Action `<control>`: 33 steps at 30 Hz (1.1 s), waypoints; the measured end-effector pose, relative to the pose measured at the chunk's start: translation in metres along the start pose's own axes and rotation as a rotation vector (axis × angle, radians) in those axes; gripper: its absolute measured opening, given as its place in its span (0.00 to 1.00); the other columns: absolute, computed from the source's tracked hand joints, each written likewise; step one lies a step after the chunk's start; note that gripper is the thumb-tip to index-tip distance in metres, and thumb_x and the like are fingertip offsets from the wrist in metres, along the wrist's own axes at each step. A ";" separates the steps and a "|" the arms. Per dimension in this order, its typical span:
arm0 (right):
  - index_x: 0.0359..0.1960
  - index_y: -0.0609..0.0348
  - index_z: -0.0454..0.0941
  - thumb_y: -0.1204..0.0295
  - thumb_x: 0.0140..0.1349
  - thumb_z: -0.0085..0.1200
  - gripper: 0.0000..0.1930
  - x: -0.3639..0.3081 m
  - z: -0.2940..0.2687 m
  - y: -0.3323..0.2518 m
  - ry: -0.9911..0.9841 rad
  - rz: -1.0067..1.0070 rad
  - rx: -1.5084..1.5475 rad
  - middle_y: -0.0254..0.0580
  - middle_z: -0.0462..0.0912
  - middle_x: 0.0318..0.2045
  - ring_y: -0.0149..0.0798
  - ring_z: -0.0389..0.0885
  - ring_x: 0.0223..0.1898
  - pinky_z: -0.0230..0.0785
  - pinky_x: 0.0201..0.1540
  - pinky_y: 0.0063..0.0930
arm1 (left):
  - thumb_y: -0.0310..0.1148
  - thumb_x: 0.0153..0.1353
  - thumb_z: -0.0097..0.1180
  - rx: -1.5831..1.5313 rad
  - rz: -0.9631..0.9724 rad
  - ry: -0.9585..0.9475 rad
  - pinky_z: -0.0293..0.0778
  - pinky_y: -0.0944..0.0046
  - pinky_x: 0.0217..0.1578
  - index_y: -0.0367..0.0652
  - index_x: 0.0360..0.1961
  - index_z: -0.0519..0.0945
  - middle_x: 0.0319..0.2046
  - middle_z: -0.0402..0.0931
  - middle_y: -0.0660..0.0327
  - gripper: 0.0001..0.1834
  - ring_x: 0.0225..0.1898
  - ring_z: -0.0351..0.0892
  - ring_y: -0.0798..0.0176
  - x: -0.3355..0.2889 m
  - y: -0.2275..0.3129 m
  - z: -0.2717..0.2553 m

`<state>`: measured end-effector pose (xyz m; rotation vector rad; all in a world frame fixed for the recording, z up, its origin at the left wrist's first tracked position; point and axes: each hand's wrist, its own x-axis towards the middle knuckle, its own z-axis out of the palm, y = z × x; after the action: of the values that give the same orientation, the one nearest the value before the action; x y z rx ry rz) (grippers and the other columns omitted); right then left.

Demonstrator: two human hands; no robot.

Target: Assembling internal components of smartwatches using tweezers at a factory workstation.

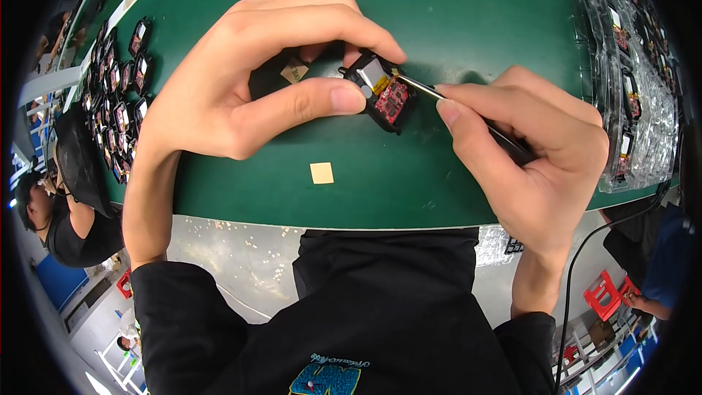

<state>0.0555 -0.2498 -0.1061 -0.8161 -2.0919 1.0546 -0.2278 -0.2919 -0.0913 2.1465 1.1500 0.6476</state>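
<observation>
"Head view: where is the unit in hand?"

"Between the two hands, over a green table. It is a small black housing, open-faced and tilted, with the left hand's thumb and forefinger pinching its edges."

"And inside the housing?"

"A silver cell fills the upper left and a red circuit board the lower right, with yellow tape between them."

"What occupies the right hand?"

"Thumb and forefinger pinch a slim, dark-handled tool, its metal tip at the housing's upper right edge. Whether it touches cannot be told."

"Any other containers?"

"Clear plastic trays line the table's right side, holding similar black units. More units crowd the left side, while a pale paper square lies near the front edge."
</observation>
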 end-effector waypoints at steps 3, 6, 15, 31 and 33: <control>0.40 0.67 0.94 0.85 0.59 0.72 0.08 0.001 0.000 0.000 -0.001 -0.013 -0.014 0.34 0.81 0.22 0.23 0.74 0.23 0.59 0.26 0.20 | 0.40 0.58 0.66 -0.017 0.007 0.011 0.67 0.61 0.41 0.33 0.54 0.89 0.44 0.88 0.55 0.27 0.39 0.79 0.59 0.003 0.003 0.000; 0.40 0.67 0.94 0.85 0.59 0.72 0.08 0.001 -0.001 -0.001 -0.006 -0.016 -0.034 0.34 0.81 0.22 0.23 0.74 0.22 0.59 0.26 0.20 | 0.38 0.59 0.65 -0.011 0.024 -0.007 0.66 0.60 0.41 0.34 0.53 0.89 0.44 0.88 0.55 0.24 0.39 0.78 0.59 0.005 0.003 0.001; 0.41 0.67 0.94 0.86 0.59 0.72 0.08 0.001 -0.003 -0.003 -0.020 0.010 -0.041 0.34 0.82 0.22 0.22 0.75 0.22 0.59 0.26 0.19 | 0.37 0.60 0.63 0.015 0.051 -0.022 0.68 0.60 0.44 0.33 0.52 0.88 0.44 0.88 0.54 0.23 0.40 0.79 0.58 0.005 0.001 -0.001; 0.40 0.68 0.94 0.88 0.59 0.70 0.08 0.001 -0.003 -0.002 -0.014 0.007 0.000 0.34 0.82 0.22 0.21 0.74 0.22 0.57 0.26 0.19 | 0.42 0.54 0.65 -0.010 0.005 -0.002 0.65 0.60 0.43 0.33 0.51 0.88 0.42 0.87 0.54 0.28 0.37 0.76 0.59 0.003 0.002 0.001; 0.39 0.69 0.94 0.88 0.59 0.70 0.08 0.001 -0.002 -0.002 -0.016 0.011 0.008 0.34 0.82 0.22 0.21 0.74 0.22 0.57 0.26 0.19 | 0.43 0.54 0.65 -0.019 0.018 0.016 0.65 0.60 0.42 0.33 0.51 0.89 0.41 0.87 0.54 0.28 0.37 0.76 0.60 0.003 0.001 0.003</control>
<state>0.0557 -0.2492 -0.1036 -0.8186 -2.0971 1.0784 -0.2237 -0.2909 -0.0923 2.1418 1.1298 0.6826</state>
